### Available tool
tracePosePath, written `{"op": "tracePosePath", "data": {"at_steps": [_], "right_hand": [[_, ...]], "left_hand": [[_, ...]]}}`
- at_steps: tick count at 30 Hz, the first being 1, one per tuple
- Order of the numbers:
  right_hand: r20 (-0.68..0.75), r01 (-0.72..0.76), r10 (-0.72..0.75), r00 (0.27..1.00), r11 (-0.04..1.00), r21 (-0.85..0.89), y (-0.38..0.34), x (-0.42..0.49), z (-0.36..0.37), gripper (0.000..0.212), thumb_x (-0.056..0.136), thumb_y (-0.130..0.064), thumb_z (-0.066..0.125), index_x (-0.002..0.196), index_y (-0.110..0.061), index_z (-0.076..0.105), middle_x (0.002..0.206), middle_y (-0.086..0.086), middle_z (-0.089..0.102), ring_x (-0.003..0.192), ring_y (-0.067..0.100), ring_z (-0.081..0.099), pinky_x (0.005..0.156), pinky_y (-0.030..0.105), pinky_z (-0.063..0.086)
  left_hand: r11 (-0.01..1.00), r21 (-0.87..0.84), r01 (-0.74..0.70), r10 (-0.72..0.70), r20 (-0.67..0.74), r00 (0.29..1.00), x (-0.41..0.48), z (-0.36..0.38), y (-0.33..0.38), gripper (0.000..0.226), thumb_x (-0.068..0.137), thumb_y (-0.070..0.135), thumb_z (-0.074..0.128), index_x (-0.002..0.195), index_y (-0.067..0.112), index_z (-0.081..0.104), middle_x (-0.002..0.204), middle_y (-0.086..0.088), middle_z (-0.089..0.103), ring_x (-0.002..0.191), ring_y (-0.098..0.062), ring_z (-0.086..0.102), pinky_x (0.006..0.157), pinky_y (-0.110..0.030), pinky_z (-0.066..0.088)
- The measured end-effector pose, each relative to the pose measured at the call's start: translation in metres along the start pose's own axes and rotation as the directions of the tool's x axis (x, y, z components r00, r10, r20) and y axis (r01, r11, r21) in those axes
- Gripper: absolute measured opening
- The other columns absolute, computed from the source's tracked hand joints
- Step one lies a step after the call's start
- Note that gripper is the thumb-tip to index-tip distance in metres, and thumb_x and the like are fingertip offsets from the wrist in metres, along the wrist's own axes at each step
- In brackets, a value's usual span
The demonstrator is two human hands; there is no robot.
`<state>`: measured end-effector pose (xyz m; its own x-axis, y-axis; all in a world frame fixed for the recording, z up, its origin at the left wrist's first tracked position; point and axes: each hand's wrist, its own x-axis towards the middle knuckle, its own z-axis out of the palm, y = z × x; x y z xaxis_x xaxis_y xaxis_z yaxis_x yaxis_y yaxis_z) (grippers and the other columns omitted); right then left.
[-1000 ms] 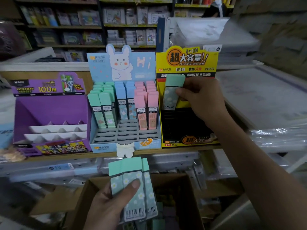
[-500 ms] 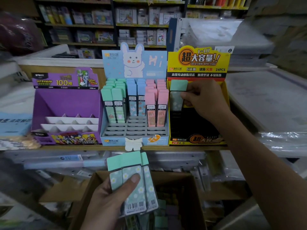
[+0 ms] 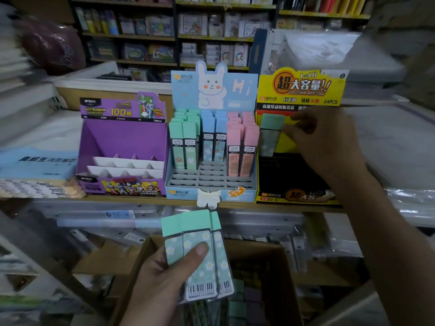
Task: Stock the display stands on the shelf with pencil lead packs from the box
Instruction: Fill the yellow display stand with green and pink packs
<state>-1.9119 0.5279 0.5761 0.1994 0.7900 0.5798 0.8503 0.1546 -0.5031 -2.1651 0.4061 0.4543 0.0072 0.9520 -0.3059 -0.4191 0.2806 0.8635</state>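
The purple cardboard stand (image 3: pixel 122 137) has open white slots (image 3: pixel 127 164). In the blue bunny cardboard stand (image 3: pixel 211 90), green, blue and pink packs (image 3: pixel 213 137) fill the back rows; its grey front slots (image 3: pixel 211 178) are open. The yellow-and-black cardboard stand (image 3: pixel 294 175) is open low down; the right hand (image 3: pixel 327 142), holding a green-capped pack (image 3: pixel 270 132), blocks its top. The left hand (image 3: pixel 160 278), gripping green flower packs (image 3: pixel 200 255), hangs over the brown cardboard box (image 3: pixel 270 260).

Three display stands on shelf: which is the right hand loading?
The yellow stand, rightmost: the right hand holds a green pack at its left rear. The purple stand and blue bunny stand are untouched; the left hand holds spare packs.
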Motion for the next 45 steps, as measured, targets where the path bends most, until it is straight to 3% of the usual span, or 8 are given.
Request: {"op": "tracePosePath", "data": {"at_steps": [3, 7, 14, 23, 28, 37, 41, 45], "right_hand": [[-0.062, 0.076, -0.062, 0.996, 0.967, 0.244, -0.022, -0.037, -0.017, 0.008, 0.090, -0.025, 0.073, 0.092, -0.032, 0.074, 0.075, -0.019, 0.073, 0.072, -0.004, 0.069, 0.064, 0.007, 0.050], [0.259, -0.088, -0.049, 0.965, 0.865, 0.493, -0.037, -0.091, -0.008, 0.011, 0.089, -0.021, 0.073, 0.082, -0.030, 0.076, 0.070, -0.014, 0.074, 0.056, -0.004, 0.065, 0.051, 0.007, 0.046], [0.617, -0.369, -0.064, 0.785, 0.750, 0.548, -0.035, -0.136, 0.014, 0.013, 0.095, -0.026, 0.067, 0.092, -0.019, 0.078, 0.064, -0.008, 0.069, 0.052, -0.002, 0.056, 0.051, 0.013, 0.042], [0.615, -0.563, 0.079, 0.785, 0.504, 0.655, -0.041, -0.145, 0.007, 0.005, 0.088, -0.015, 0.075, 0.088, -0.011, 0.078, 0.073, 0.001, 0.073, 0.053, 0.005, 0.061, 0.048, 0.014, 0.047], [0.406, -0.420, 0.170, 0.898, 0.609, 0.673, -0.030, -0.128, -0.015, 0.012, 0.084, -0.026, 0.076, 0.089, -0.015, 0.075, 0.069, 0.008, 0.068, 0.054, 0.016, 0.054, 0.047, 0.026, 0.042], [0.106, -0.201, 0.171, 0.980, 0.812, 0.548, -0.001, -0.048, -0.035, 0.011, 0.089, -0.016, 0.074, 0.099, -0.014, 0.071, 0.086, -0.002, 0.078, 0.075, 0.008, 0.073, 0.060, 0.018, 0.054], [0.100, -0.144, 0.115, 0.988, 0.911, 0.386, 0.011, -0.017, -0.017, 0.014, 0.093, -0.015, 0.070, 0.107, -0.013, 0.070, 0.096, -0.003, 0.075, 0.087, 0.010, 0.070, 0.075, 0.027, 0.058], [0.047, -0.062, 0.051, 0.998, 0.959, 0.275, 0.019, 0.000, 0.004, 0.007, 0.092, -0.019, 0.071, 0.098, -0.016, 0.070, 0.081, -0.012, 0.068, 0.074, -0.002, 0.062, 0.060, 0.012, 0.046]], "left_hand": [[0.999, -0.049, 0.012, -0.010, 0.032, 0.999, -0.004, 0.000, 0.004, 0.025, 0.069, 0.010, 0.076, 0.092, 0.019, 0.083, 0.095, -0.018, 0.079, 0.079, -0.035, 0.078, 0.055, -0.038, 0.062], [0.998, -0.068, -0.013, 0.016, 0.053, 0.998, -0.005, 0.002, 0.011, 0.028, 0.070, 0.011, 0.076, 0.096, 0.017, 0.083, 0.101, -0.020, 0.079, 0.085, -0.038, 0.077, 0.059, -0.042, 0.063], [0.995, -0.067, -0.068, 0.078, 0.163, 0.984, -0.005, 0.007, 0.026, 0.031, 0.077, 0.011, 0.073, 0.106, 0.019, 0.081, 0.108, -0.016, 0.078, 0.095, -0.036, 0.077, 0.066, -0.042, 0.064], [0.997, -0.024, -0.076, 0.080, 0.240, 0.968, -0.011, 0.018, 0.038, 0.036, 0.070, 0.016, 0.075, 0.105, 0.019, 0.079, 0.109, -0.008, 0.079, 0.102, -0.030, 0.076, 0.104, -0.052, 0.049], [0.999, -0.035, -0.031, 0.039, 0.265, 0.963, -0.002, 0.015, 0.040, 0.028, 0.073, 0.017, 0.073, 0.099, 0.021, 0.082, 0.106, -0.012, 0.079, 0.092, -0.031, 0.078, 0.068, -0.044, 0.064], [0.997, -0.020, -0.079, 0.082, 0.192, 0.978, 0.000, 0.037, 0.036, 0.025, 0.064, 0.020, 0.077, 0.089, 0.024, 0.083, 0.096, -0.021, 0.079, 0.078, -0.040, 0.077, 0.055, -0.045, 0.063], [0.991, -0.031, -0.133, 0.136, 0.112, 0.984, -0.002, 0.060, 0.035, 0.026, 0.062, 0.021, 0.078, 0.087, 0.026, 0.084, 0.094, -0.021, 0.079, 0.075, -0.041, 0.077, 0.054, -0.043, 0.062], [0.984, -0.054, -0.168, 0.170, 0.037, 0.985, -0.001, 0.072, 0.030, 0.034, 0.057, 0.023, 0.080, 0.090, 0.025, 0.083, 0.094, -0.020, 0.079, 0.074, -0.040, 0.077, 0.054, -0.043, 0.061]]}}
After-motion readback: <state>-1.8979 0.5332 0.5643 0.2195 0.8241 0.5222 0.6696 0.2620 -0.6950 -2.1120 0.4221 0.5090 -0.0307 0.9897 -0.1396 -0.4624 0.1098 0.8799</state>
